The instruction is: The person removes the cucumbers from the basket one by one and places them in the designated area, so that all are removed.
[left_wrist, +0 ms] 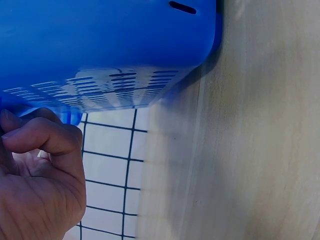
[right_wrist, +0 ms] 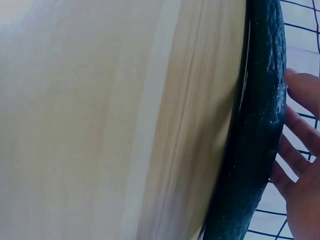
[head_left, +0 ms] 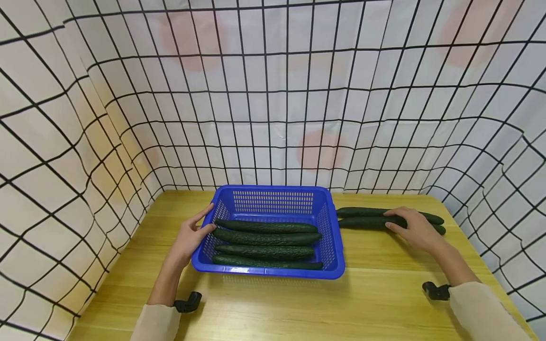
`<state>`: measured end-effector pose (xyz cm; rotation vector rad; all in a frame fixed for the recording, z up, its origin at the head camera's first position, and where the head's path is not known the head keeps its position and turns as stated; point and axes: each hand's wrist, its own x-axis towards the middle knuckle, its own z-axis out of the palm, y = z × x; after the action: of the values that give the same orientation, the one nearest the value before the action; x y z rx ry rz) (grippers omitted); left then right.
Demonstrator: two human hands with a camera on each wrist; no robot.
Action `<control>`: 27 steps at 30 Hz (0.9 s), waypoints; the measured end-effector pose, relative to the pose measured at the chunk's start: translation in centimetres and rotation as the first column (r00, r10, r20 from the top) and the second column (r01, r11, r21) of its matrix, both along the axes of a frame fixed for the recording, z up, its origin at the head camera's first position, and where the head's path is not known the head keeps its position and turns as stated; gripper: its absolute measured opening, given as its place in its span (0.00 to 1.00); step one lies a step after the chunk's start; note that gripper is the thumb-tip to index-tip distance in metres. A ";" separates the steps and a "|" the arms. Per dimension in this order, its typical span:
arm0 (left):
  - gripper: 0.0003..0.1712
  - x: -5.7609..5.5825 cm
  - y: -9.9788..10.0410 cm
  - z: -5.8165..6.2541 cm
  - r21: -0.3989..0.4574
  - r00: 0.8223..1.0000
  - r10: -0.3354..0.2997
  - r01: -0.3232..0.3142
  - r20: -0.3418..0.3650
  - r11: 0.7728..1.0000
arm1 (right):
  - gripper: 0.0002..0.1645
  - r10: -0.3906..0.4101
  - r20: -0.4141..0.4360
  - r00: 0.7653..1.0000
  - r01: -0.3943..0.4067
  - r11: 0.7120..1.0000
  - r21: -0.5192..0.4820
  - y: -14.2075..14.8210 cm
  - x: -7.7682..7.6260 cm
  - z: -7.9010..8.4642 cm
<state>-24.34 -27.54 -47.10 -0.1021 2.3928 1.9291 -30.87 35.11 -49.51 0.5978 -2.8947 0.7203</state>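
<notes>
A blue plastic basket [head_left: 273, 273] stands on the table with several dark green cucumbers [head_left: 266, 238] lying side by side in it. My left hand [head_left: 189, 239] grips the basket's left rim; in the left wrist view its fingers [left_wrist: 47, 135] curl at the rim. Right of the basket, two more cucumbers lie alongside each other on the table, a far one [head_left: 362, 211] and a near one [head_left: 362, 223]. My right hand [head_left: 411, 228] is over them, its fingertips touching. In the right wrist view, thumb and fingers [right_wrist: 300, 127] meet the near cucumber's upper side without wrapping round it.
The wooden table [head_left: 273, 312] extends in front of the basket. Pale sheeting with a black wire grid [head_left: 286, 118] stands behind and on both sides. Black wrist devices [head_left: 187, 302] sit at both wrists.
</notes>
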 end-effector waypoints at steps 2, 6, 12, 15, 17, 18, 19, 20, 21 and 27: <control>0.36 0.0 0.0 0.0 0.000 1.000 -0.001 0.001 0.002 1.000 | 0.25 -0.002 -0.009 1.000 0.001 1.000 -0.013 -0.2 0.1 0.2; 0.36 0.1 0.0 0.1 -0.001 1.000 0.000 0.000 0.001 1.000 | 0.25 0.004 -0.025 1.000 -0.005 1.000 -0.031 -0.7 0.3 0.7; 0.36 0.1 0.0 0.0 0.003 1.000 -0.002 0.002 0.006 1.000 | 0.26 -0.006 -0.023 1.000 0.005 0.999 -0.043 -2.1 0.4 1.8; 0.36 0.1 0.0 0.0 0.004 1.000 -0.001 0.001 0.007 1.000 | 0.26 -0.002 -0.039 0.999 0.000 0.999 -0.043 -3.0 0.2 2.4; 0.36 0.1 0.0 0.0 0.003 1.000 0.000 0.000 0.005 1.000 | 0.26 0.005 -0.057 0.998 -0.007 0.999 -0.042 -3.8 0.0 2.8; 0.36 0.1 0.0 0.0 0.003 1.000 0.000 0.000 0.004 1.000 | 0.26 0.010 -0.069 0.998 -0.013 0.999 -0.042 -4.1 -0.1 3.0; 0.36 0.0 0.0 0.0 0.003 1.000 0.000 0.000 0.004 1.000 | 0.26 0.012 -0.072 0.997 -0.016 0.999 -0.046 -4.5 -0.1 3.3; 0.36 0.0 0.0 0.0 0.003 1.000 -0.002 0.002 0.005 1.000 | 0.25 0.017 -0.077 0.997 -0.020 0.999 -0.050 -5.0 -0.2 3.5; 0.36 0.0 0.0 0.0 0.003 1.000 -0.002 0.002 0.005 1.000 | 0.25 0.021 -0.081 0.997 -0.026 0.998 -0.055 -5.4 -0.2 3.8; 0.37 0.0 0.0 0.1 0.000 1.000 0.003 -0.003 0.006 1.000 | 0.24 0.057 -0.087 0.995 -0.066 0.993 -0.099 -8.2 -0.5 5.4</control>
<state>-24.32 -27.52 -47.01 -0.1112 2.3898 1.9270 -31.34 26.89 -44.10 0.6904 -2.7547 0.8233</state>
